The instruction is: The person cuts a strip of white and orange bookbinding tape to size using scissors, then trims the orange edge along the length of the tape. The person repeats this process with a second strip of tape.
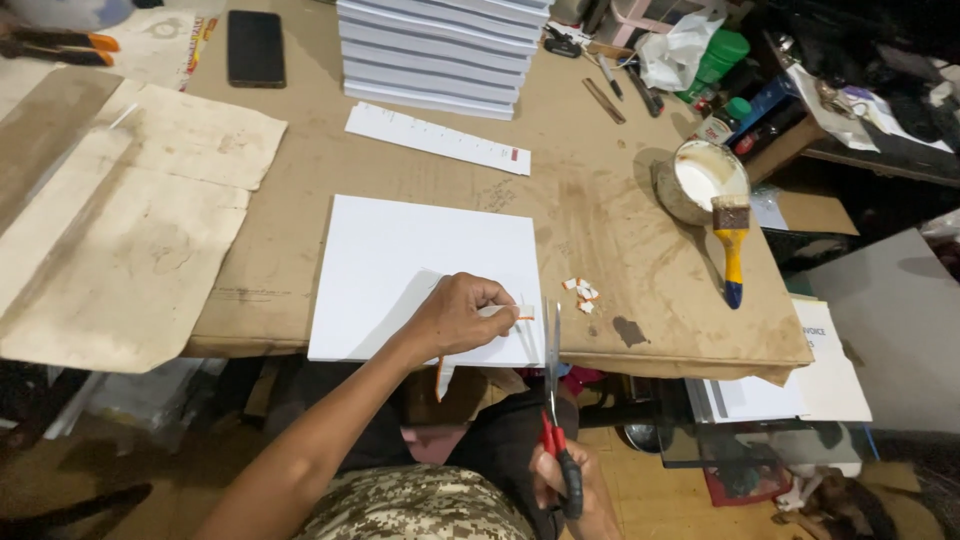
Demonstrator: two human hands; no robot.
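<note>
Strip: a thin white and orange paper strip [524,316] lies at the right edge of the white board [400,270], near the board's front corner, at the table's front edge.
Left hand: the left hand [455,318] rests on the board, fingertips pinched on the strip's end.
Right hand: the right hand [570,485] is clenched around the red and black handles of the scissors [553,400], below the table edge; the blades point up toward the strip and look almost closed.
Done so far: a small heap of white and orange offcuts [581,294] lies on the brown paper just beside the board, so some trimming appears finished.
Left to do: a bit of strip juts past the fingers, seemingly yet to be cut.
Nearby: a tub of white glue [706,180] with a yellow-handled brush [732,245] across it stands well right.
Further out: a stack of white boards [440,50], a white ruler-like strip [437,138] and a dark phone [256,48] sit at the back.
</note>
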